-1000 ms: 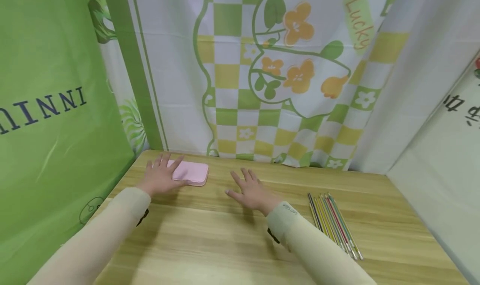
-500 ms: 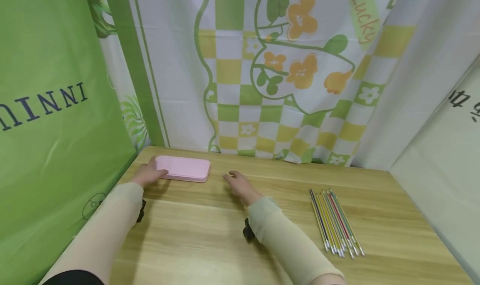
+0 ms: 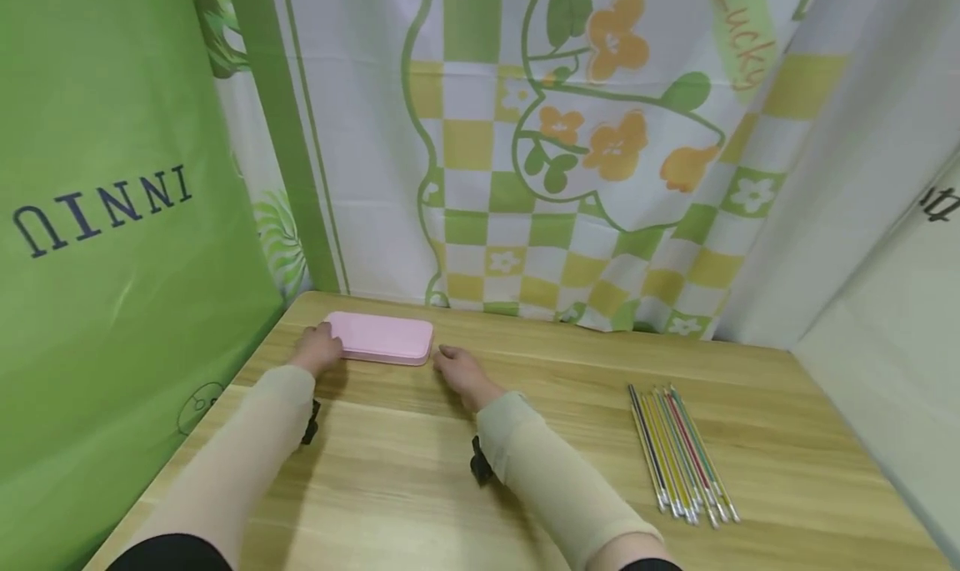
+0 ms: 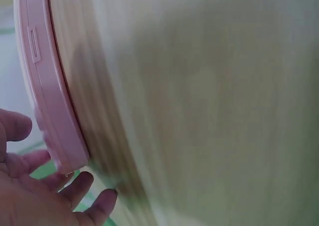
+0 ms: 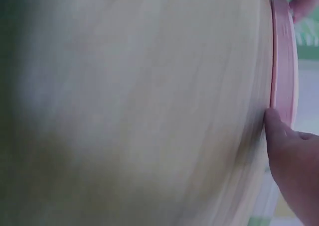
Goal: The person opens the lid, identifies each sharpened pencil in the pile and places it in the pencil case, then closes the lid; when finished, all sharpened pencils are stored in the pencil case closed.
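A flat pink pencil case [image 3: 382,336] with rounded corners lies closed near the far left of the table. At its left end is my left hand [image 3: 318,350]; in the left wrist view, the fingers [image 4: 79,186] reach around the corner of the case while the thumb stays apart from it. My right hand [image 3: 461,373] is by the opposite end, fingers loosely bent. The right wrist view has its thumb [image 5: 273,124] right at the case's lower front edge, its other fingers mostly hidden.
Several pencils [image 3: 682,454] lie side by side on the right part of the wooden table [image 3: 420,488]. A patterned curtain [image 3: 555,179] hangs behind the far edge. Green cloth [image 3: 112,321] borders the left side, and a white one [image 3: 892,304] the right.
My left hand has gone from lying spread over the case to its left end. The right hand has moved left to the other end, its fingers less spread.
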Demonstrator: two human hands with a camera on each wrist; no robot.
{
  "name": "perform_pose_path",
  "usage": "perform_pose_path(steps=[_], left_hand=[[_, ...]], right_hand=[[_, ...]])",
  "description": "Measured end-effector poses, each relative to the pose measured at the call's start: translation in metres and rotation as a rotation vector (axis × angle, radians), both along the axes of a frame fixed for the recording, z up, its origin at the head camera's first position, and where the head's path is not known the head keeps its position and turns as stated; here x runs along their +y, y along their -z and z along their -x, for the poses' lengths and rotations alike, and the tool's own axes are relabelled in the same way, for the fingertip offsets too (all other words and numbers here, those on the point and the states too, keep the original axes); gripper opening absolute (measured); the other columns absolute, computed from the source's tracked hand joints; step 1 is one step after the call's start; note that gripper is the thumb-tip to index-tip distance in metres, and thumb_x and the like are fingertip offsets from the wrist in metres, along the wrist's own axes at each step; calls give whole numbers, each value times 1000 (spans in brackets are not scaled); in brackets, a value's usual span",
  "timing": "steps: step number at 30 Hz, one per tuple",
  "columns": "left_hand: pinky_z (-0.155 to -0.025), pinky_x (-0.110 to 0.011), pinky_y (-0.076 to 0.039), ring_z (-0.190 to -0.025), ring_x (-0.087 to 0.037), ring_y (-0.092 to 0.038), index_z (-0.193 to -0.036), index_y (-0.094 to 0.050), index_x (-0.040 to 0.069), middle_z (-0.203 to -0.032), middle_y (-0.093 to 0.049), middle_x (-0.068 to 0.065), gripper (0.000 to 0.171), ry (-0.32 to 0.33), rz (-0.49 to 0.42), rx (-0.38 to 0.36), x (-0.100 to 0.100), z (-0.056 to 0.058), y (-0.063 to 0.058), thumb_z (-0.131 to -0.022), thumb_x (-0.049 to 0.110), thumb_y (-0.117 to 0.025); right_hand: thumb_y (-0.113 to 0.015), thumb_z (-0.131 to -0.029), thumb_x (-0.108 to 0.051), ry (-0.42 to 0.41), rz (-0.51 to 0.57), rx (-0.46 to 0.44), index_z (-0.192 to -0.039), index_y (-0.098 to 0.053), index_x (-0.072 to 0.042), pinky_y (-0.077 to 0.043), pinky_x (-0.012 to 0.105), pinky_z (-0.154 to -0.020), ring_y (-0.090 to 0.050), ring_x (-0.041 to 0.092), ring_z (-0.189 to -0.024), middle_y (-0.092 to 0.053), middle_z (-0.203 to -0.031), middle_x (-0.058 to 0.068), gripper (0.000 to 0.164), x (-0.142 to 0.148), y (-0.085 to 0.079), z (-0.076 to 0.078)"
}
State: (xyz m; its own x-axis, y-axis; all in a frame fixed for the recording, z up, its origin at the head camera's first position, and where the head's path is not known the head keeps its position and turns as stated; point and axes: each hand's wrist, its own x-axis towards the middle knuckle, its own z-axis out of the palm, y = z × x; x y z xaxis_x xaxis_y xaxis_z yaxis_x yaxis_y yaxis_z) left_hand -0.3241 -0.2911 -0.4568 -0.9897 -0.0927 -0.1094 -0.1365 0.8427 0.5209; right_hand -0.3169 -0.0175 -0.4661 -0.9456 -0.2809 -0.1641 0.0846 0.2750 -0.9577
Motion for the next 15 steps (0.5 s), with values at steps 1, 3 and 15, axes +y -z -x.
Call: perform_pose_path(steps=[1, 3, 15], left_hand=[[-113, -70, -26, -136, -65, -29, -148, -24, -23, -147, -25, -50, 60, -10, -11, 3, 4, -2, 0, -102, 14, -33], [-112, -72, -27, -136, -64, -30, -148, -24, -22, -148, -24, -49, 57, -33, -47, 9, 10, -6, 0, -104, 13, -33], [-104, -61, -40, -118, -53, -46, -124, -45, -20, -127, -44, -43, 39, -8, -143, 109, 19, -22, 2, -88, -3, -44]], right_hand=[[-50, -110, -24, -15, 14, -13, -153, -41, 8, -32, 49, -119, -37, 38, -147, -45, -156, 23, 55, -2, 0, 0], [-49, -111, -26, -25, 23, -24, -155, -37, 8, -29, 49, -120, -32, 38, -149, -38, -160, 22, 57, -5, 0, -1], [-67, -101, -17, 137, -230, 95, -121, -67, 9, -53, 42, -95, -61, 30, -108, -68, -121, 21, 33, 8, 3, -3]])
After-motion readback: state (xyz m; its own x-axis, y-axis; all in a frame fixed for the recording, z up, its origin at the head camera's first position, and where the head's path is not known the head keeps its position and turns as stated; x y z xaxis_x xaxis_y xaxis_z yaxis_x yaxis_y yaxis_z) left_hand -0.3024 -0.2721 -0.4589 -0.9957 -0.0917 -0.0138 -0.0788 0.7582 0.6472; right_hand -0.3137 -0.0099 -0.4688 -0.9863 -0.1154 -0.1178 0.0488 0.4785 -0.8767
